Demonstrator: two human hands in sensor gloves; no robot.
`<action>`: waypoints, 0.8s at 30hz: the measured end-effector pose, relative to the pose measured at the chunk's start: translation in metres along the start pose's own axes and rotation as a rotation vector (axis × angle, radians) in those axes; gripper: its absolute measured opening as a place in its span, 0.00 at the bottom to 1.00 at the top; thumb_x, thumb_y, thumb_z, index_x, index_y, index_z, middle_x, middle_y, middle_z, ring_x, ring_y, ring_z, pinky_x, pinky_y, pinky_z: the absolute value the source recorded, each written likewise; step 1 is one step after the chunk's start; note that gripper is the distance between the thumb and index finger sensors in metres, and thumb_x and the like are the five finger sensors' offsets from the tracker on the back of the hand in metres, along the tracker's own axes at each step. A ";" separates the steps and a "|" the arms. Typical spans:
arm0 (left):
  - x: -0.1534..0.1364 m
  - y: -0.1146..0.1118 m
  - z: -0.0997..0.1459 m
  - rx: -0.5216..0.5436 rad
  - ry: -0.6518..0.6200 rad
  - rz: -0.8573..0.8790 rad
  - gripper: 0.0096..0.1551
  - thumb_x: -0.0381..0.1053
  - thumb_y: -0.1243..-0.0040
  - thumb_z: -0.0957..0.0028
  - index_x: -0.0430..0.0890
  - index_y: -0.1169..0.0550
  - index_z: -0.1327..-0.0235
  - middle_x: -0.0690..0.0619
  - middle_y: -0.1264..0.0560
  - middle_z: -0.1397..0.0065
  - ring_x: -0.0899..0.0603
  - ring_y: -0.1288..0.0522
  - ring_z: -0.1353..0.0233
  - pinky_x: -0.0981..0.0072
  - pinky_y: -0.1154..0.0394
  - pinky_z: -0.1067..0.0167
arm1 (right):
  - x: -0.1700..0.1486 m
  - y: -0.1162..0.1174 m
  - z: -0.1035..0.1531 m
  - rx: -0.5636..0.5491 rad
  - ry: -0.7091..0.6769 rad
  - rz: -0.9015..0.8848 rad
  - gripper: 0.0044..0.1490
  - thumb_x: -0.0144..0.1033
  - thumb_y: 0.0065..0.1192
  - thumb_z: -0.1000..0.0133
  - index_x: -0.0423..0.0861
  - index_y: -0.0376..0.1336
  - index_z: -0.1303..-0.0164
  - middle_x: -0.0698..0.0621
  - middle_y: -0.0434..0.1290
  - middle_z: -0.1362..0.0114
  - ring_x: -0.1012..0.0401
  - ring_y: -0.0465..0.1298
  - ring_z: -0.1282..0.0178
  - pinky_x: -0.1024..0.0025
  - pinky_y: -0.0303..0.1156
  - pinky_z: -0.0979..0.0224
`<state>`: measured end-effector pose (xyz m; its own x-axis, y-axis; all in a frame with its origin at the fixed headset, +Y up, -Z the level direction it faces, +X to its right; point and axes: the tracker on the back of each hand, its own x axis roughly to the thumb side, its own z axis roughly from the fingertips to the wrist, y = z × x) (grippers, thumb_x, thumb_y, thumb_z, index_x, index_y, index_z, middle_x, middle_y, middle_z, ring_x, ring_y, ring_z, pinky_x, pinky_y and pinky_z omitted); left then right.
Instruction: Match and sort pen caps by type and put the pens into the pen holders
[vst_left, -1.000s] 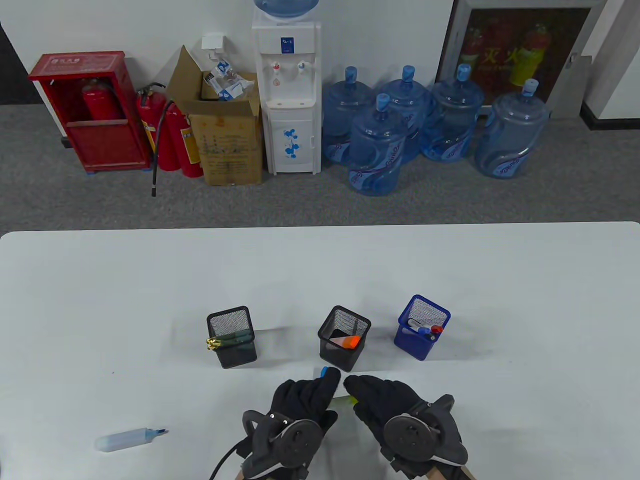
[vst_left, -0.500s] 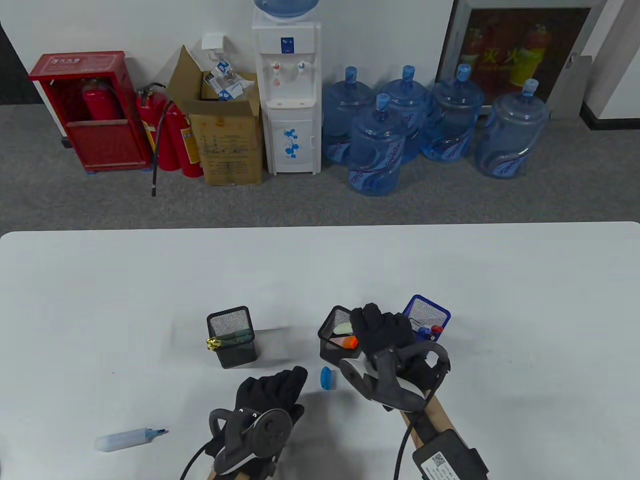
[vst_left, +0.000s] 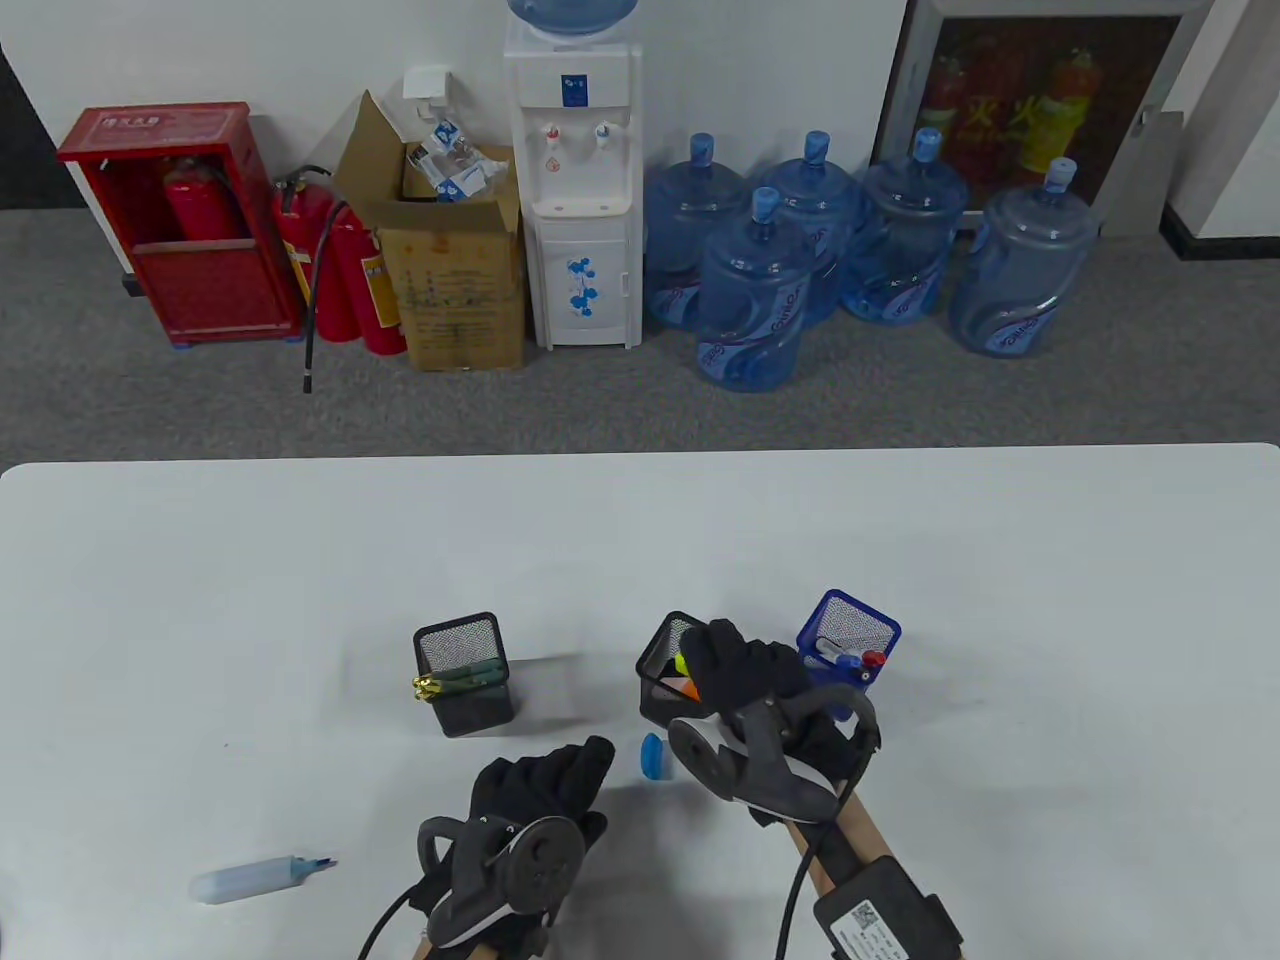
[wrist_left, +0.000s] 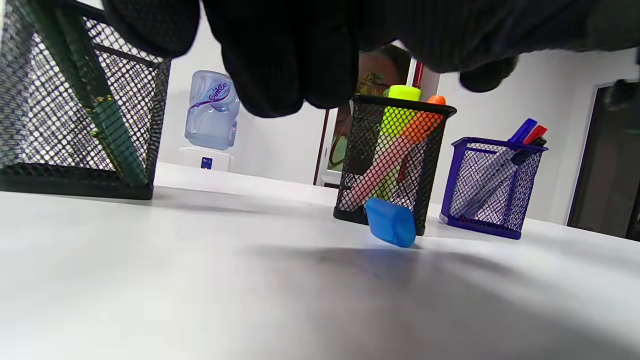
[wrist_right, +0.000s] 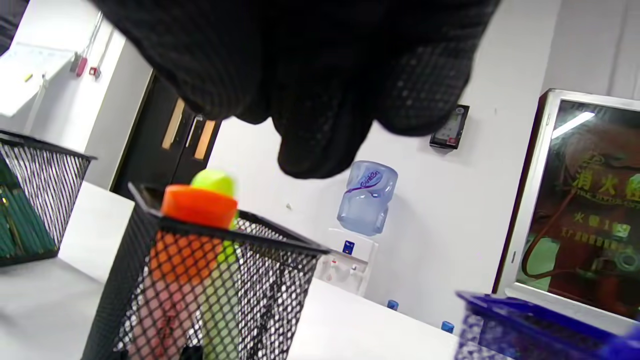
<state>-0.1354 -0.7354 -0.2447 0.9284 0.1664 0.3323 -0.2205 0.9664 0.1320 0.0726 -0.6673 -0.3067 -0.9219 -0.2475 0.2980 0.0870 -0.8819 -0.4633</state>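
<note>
Right hand (vst_left: 745, 670) poised over the middle black mesh holder (vst_left: 662, 700); yellow-green highlighter (wrist_left: 400, 120) stands inside, apparently released; grip cannot be told. Left hand (vst_left: 545, 785) relaxed, empty. Blue plastic cap (vst_left: 653, 756) lies between hands. Next, probably: cap matched to uncapped pale-blue highlighter (vst_left: 255, 878), well left.

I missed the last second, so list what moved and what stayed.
The right hand carried the yellow highlighter up from the table's near edge into the middle holder and has let it go. The left hand drew back, leaving the blue cap on the table. The holders and the uncapped blue pen stayed.
</note>
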 end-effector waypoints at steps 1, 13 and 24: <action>-0.001 0.001 0.000 0.002 0.003 0.002 0.40 0.57 0.43 0.55 0.58 0.37 0.24 0.54 0.26 0.24 0.42 0.21 0.32 0.33 0.33 0.29 | -0.003 -0.002 0.004 -0.007 0.004 -0.010 0.33 0.45 0.64 0.52 0.54 0.68 0.34 0.52 0.77 0.30 0.65 0.86 0.50 0.61 0.84 0.38; -0.006 -0.002 -0.008 -0.052 0.045 -0.082 0.36 0.56 0.42 0.55 0.60 0.30 0.28 0.55 0.22 0.26 0.42 0.19 0.33 0.32 0.33 0.28 | -0.051 0.050 0.090 0.094 0.074 -0.074 0.33 0.48 0.63 0.52 0.54 0.69 0.35 0.52 0.77 0.29 0.59 0.85 0.40 0.53 0.80 0.32; -0.068 0.036 -0.002 -0.193 0.115 -0.522 0.34 0.59 0.40 0.60 0.61 0.25 0.34 0.58 0.18 0.33 0.45 0.18 0.36 0.39 0.30 0.31 | -0.059 0.051 0.096 0.106 0.076 -0.059 0.33 0.48 0.63 0.52 0.55 0.69 0.35 0.53 0.77 0.30 0.58 0.84 0.37 0.51 0.79 0.31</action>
<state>-0.2058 -0.7116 -0.2644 0.9285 -0.3333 0.1636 0.3252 0.9427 0.0749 0.1672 -0.7358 -0.2676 -0.9522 -0.1664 0.2561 0.0677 -0.9326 -0.3545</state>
